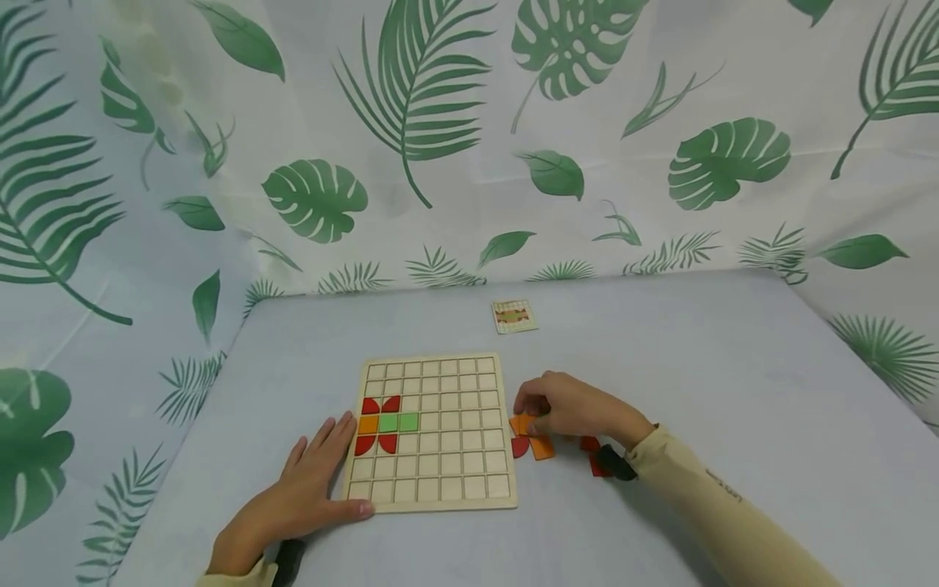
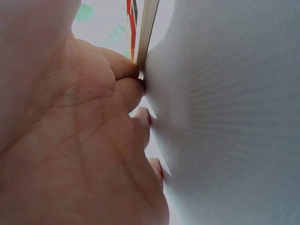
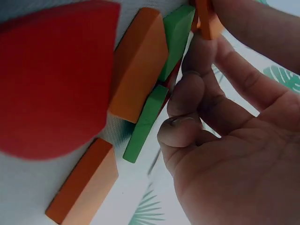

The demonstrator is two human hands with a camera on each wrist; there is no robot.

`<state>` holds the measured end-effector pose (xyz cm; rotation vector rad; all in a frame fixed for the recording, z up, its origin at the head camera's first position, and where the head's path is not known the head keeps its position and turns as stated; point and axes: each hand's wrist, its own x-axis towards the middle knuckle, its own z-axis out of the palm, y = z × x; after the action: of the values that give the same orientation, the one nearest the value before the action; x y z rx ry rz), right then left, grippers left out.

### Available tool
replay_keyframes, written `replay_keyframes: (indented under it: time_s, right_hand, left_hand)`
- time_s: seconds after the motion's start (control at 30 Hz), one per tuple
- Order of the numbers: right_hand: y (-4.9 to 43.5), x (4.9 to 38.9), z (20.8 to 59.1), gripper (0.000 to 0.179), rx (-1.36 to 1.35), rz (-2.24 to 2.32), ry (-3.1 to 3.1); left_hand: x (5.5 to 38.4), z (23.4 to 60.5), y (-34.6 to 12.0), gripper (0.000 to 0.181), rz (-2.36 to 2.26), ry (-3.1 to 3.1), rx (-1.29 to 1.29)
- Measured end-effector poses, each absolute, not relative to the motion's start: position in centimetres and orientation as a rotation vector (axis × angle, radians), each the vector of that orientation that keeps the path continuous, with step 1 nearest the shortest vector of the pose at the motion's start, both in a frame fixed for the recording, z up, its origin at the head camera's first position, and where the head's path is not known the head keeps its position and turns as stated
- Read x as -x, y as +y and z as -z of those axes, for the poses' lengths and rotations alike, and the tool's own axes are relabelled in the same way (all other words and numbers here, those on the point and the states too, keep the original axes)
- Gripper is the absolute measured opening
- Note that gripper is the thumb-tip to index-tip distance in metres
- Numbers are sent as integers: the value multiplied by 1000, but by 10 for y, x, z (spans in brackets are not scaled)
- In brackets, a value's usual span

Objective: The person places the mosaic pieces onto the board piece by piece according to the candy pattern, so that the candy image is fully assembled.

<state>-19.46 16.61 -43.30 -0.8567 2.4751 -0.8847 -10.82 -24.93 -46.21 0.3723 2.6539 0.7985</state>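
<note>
A square wooden grid board point(image 1: 455, 466) lies flat on the table. On its left side several red quarter-round tiles point(image 1: 363, 445) lie above and below an orange square tile point(image 1: 368, 425) and two green square tiles point(image 1: 398, 422). My left hand point(image 1: 293, 497) rests along the board's left edge, fingers extended, thumb at the near left corner. To the right of the board, my right hand point(image 1: 575, 405) pinches an orange tile point(image 3: 204, 18) between thumb and fingers. Beneath it lie loose orange tiles point(image 3: 139, 65), green tiles point(image 3: 146, 124) and a red quarter-round tile point(image 3: 56, 79).
Beyond the board lies a small pattern card point(image 1: 514, 316) printed with a grid and a coloured figure. More red tiles point(image 1: 598, 466) sit by the right wrist, partly covered by its black band point(image 1: 616, 463). A leaf-printed cloth point(image 1: 455, 163) hangs behind the table.
</note>
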Motion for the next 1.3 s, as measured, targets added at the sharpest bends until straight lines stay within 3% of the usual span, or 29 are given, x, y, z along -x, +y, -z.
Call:
replay_keyframes:
  time_s: [0.47,1.3]
  right_hand:
    - [152,212,425,3,744,1168,2439]
    - [77,224,424,5,674,1358,2271]
  left_hand:
    - [108,463,-250,132,-830,2662,-408]
    - [107,461,-250,131,-795,2653,-371]
